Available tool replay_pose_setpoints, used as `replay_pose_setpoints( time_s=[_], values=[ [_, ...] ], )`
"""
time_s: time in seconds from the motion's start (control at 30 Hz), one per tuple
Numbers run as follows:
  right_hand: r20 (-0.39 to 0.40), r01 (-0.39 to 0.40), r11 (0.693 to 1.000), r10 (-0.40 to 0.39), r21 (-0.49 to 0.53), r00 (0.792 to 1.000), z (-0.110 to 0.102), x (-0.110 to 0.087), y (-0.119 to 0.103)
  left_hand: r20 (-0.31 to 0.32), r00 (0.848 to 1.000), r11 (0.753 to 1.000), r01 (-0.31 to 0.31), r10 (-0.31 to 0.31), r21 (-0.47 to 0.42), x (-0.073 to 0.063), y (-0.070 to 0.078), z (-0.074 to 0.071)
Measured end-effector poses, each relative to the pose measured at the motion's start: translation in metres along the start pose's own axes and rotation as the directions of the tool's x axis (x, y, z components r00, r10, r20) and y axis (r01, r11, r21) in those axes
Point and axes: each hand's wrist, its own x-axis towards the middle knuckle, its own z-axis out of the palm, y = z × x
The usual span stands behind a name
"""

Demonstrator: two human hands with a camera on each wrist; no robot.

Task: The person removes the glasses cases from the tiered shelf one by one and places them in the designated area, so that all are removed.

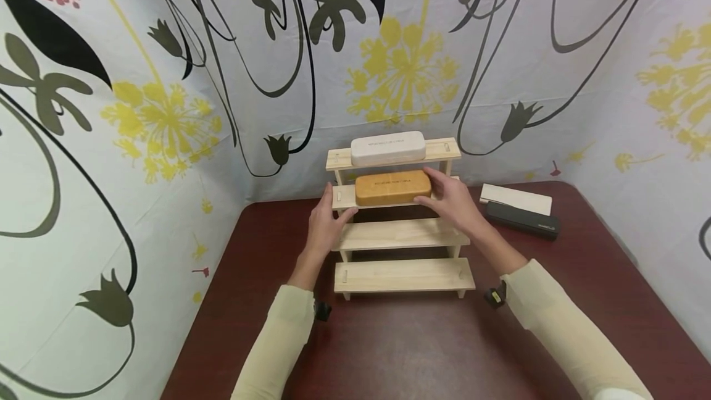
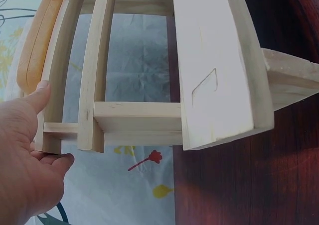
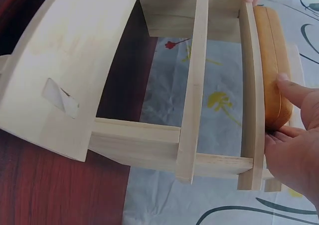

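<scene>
A tan-orange glasses case [image 1: 393, 188] lies lengthwise on the second-highest step of a stepped wooden display stand [image 1: 404, 275]. My right hand [image 1: 452, 201] holds the case at its right end, thumb on the near side and fingers around the far side. In the right wrist view, the thumb presses on the orange case [image 3: 274, 60] and the other fingers are partly hidden behind it. My left hand [image 1: 324, 225] grips the left end of the same step, its thumb near the case. On the top step sits a white glasses case [image 1: 387, 148].
At the right, behind my right forearm, a cream flat case [image 1: 515, 199] and a black case [image 1: 522, 220] lie side by side on the dark red table [image 1: 411, 344]. A patterned cloth [image 1: 266, 110] hangs behind the stand and along both sides.
</scene>
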Motion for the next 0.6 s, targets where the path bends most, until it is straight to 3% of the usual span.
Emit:
replay_pose_setpoints(
  time_s=[0.6],
  values=[
    [0.044, -0.038, 0.999, 0.038, 0.001, 0.998, -0.0020, 0.0047, -0.0011, -0.030, 1.000, 0.999, 0.003, -0.002, 0.034, -0.0004, 0.0029, 0.0006]
  ],
)
